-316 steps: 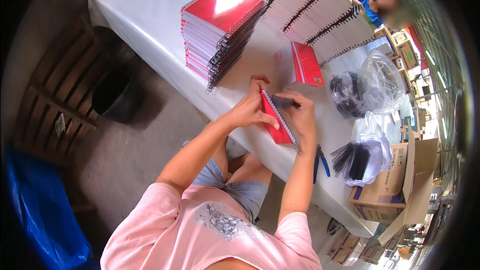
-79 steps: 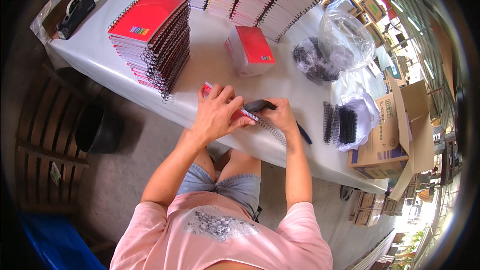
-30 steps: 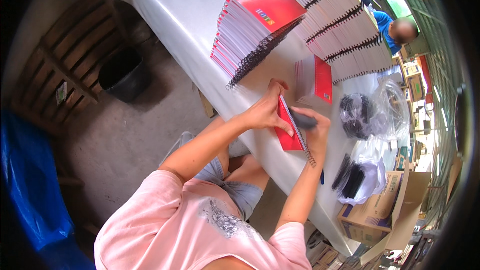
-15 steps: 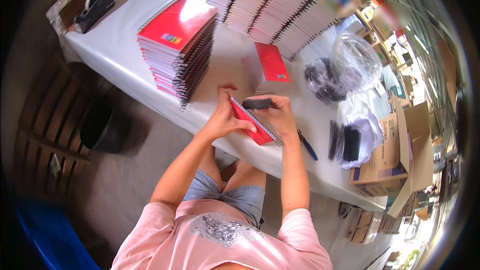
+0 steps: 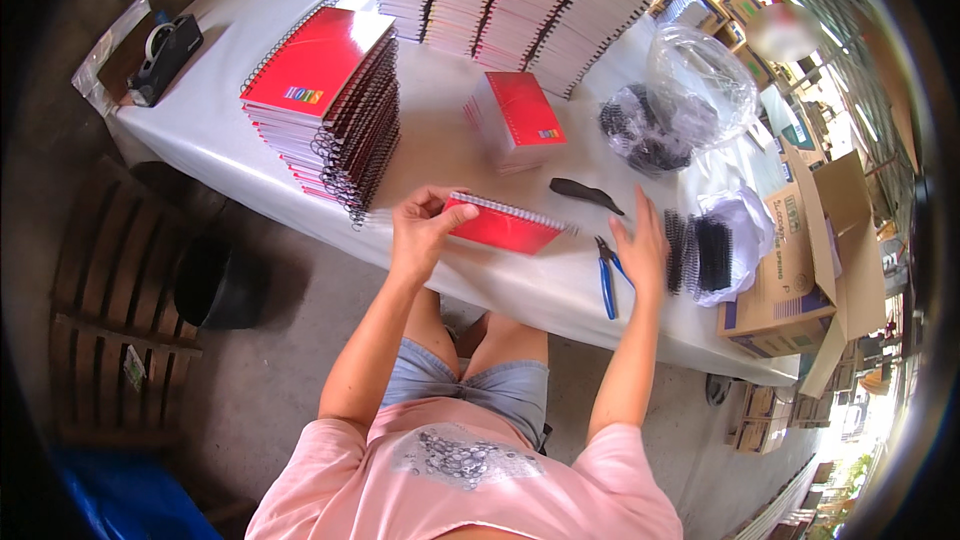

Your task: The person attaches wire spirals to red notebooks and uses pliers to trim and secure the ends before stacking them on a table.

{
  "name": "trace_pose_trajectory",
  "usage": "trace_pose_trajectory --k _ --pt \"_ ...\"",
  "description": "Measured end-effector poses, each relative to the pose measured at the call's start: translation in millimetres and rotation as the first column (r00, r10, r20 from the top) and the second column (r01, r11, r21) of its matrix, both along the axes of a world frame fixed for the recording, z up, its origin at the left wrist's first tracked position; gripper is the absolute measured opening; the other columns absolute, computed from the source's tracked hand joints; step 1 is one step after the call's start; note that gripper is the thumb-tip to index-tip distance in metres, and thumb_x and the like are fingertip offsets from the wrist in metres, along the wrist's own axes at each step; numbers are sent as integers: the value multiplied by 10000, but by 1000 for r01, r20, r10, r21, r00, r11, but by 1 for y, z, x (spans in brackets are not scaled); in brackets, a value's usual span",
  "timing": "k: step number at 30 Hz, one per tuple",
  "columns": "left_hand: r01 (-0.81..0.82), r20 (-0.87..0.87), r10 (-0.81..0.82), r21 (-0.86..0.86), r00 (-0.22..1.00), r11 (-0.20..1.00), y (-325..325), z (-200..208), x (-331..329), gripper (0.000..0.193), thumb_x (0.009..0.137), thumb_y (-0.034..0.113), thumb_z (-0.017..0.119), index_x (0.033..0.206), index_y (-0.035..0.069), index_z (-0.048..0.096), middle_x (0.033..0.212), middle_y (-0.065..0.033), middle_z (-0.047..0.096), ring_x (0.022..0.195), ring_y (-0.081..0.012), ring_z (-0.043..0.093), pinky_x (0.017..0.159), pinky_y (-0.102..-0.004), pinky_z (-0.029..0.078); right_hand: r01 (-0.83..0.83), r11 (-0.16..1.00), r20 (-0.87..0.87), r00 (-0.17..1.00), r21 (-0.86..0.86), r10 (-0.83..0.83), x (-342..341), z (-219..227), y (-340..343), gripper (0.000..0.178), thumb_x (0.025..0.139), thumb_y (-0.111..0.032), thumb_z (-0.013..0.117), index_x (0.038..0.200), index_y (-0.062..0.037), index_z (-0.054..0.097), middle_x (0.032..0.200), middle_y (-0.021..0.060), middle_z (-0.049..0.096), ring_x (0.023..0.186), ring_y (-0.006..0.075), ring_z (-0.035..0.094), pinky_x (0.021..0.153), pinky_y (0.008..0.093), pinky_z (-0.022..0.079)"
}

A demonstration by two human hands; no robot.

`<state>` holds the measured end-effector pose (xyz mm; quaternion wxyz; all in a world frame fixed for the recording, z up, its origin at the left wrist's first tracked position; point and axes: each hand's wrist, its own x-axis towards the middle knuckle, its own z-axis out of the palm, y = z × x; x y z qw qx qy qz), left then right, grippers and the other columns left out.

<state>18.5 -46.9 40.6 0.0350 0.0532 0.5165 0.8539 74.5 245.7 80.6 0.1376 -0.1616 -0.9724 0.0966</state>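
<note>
Red-covered notebook [image 5: 508, 229] sits pinched in the left hand [image 5: 424, 227]; the black curved tool [image 5: 585, 193], now released, lies on the worktop [image 5: 432, 155] just beyond the right hand [image 5: 642, 248], which spreads, empty, beside blue-handled cutters [image 5: 606, 285]. The notebook's coil [image 5: 517, 211] seems threaded.

Red notebook [image 5: 510, 227], blue-handled pliers [image 5: 606, 282] (dark at the tips), white tablecloth [image 5: 440, 120], pink shirt [image 5: 340, 480]

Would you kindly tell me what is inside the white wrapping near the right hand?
Black coils show in the wrapping, at its left; anything beneath or behind them is covered.
</note>
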Motion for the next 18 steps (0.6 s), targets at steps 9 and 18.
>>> trace_pose_trajectory --k 9,18 --pt "-298 -370 259 -51 892 953 14 31 35 178 671 -11 771 780 -5 630 865 -128 680 809 -172 631 747 -290 496 -6 997 -186 983 -73 -8 80 -43 -69 384 895 -311 536 1264 -204 537 1191 87 523 1045 280 490 925 465 312" --pt "-594 -758 272 -183 593 784 1 44 40 248 577 -7 775 795 44 669 811 -77 688 732 -216 616 676 -302 449 -530 846 -441 773 -54 456 70 69 -164 325 768 -175 689 1082 -95 664 1103 96 590 969 270 543 895 355 376"
